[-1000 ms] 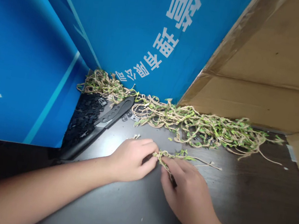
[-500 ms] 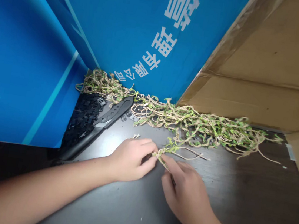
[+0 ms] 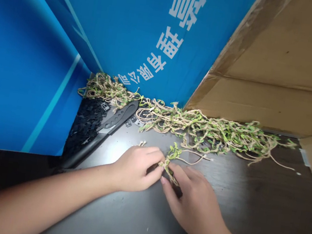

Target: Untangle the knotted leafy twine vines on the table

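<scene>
Cord ends [image 3: 211, 159] have swung leftward; left hand [image 3: 136, 169] pinches the cord [image 3: 172, 154], right hand [image 3: 195, 197] half-curled, its hold unclear.

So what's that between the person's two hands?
In the head view, a piece of leafy twine is between the left hand and the right hand. The left pinches it; the right touches it.

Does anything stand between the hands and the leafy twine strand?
Nothing visible does: the left hand pinches the strand, and the right hand has its fingers at it. The tangled pile lies beyond both hands.
</scene>
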### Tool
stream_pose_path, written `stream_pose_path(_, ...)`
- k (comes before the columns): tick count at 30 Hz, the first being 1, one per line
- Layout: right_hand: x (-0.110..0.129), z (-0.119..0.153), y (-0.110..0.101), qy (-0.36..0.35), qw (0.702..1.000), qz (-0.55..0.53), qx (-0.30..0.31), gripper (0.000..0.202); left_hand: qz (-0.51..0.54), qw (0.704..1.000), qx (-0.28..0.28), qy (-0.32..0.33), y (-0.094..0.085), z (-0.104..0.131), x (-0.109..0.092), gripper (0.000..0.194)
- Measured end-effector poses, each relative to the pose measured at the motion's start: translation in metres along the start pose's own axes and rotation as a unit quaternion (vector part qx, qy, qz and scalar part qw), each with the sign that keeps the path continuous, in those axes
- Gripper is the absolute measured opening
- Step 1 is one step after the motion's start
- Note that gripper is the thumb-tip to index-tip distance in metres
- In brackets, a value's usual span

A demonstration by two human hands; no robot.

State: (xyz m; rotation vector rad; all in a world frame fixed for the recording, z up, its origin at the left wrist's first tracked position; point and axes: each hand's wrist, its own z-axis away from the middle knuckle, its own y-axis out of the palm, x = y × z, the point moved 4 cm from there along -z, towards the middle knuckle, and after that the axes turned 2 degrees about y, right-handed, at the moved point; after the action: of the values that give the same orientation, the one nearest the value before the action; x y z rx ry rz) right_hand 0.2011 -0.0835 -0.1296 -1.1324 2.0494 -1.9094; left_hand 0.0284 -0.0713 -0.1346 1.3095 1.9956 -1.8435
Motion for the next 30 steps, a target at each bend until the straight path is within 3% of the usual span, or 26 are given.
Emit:
stream_pose_path(4,-0.0007,-0.0016,-0.0006,-0.028,0.999,-0.008,-0.024,0.010,-0.005,1.000,0.001,0.024,-0.0004,0.0004,-0.0043,0.012)
stream_pose_path(11,-0.0020,-0.0007,-0.0016,-0.035,0.999,-0.013,-0.031,0.028,-0.003,1.000,0.010,0.016,-0.0001,0.0007,-0.0032,0.013)
stream_pose_path(18,-0.0027,0.0023,0.0002,0.003,1.000,-0.006,0.021,0.028,-0.001,1.000,0.012,-0.003,0.0011,0.0003,-0.0017,0.012)
stream_pose_path(25,-0.0005,-0.0023,-0.0065,-0.014,0.999,-0.017,-0.049,0.010,-0.021,1.000,0.010,-0.003,0.0012,0.0007,-0.0013,0.012)
stream_pose_path(30,-0.0003,-0.0033,-0.0046,-0.030,0.998,-0.028,-0.038,0.013,-0.038,0.999,0.013,0.008,0.0021,0.0012,-0.0024,0.013)
